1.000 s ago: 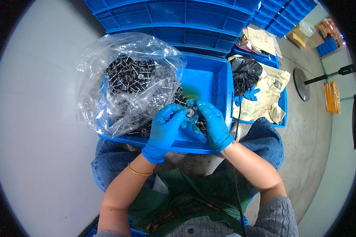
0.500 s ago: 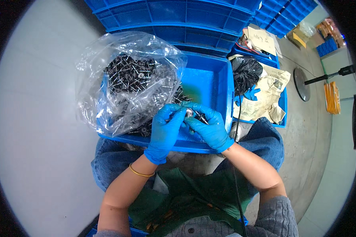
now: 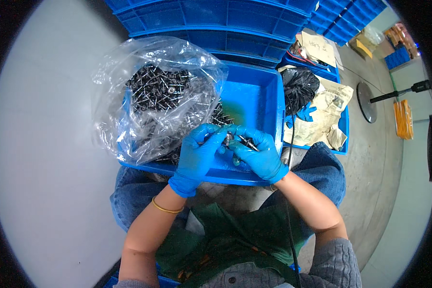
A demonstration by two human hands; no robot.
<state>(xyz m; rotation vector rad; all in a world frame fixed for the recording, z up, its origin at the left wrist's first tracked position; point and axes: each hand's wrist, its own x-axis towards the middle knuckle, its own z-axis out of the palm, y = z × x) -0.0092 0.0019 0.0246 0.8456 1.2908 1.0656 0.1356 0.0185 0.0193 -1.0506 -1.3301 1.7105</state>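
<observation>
Metal fasteners, small and dark, sit pinched between both gloved hands at the centre of the frame, over the near wall of the blue bin (image 3: 254, 103). The small metal part (image 3: 240, 141) looks like a short screw or rivet with a shank and a wider head, though it is too tiny here to be sure. It is probably light, rigid and a bit slick against nitrile, so the shank or the head rim seems the sensible place to grip.

The left hand (image 3: 199, 152) comes up from the lower middle, wrist bent forward, fingers curled and closed toward the part. The right hand (image 3: 259, 152) meets it from the right, fingertips pressed together around the part, forearm angled in from the lower right.

Just left of the hands, a clear plastic bag (image 3: 153, 96) holds a heap of the same dark pieces and fills the left half of the bin. At upper right, a second blue tray carries a black bag (image 3: 300, 86) and crumpled paper (image 3: 329, 113).
</observation>
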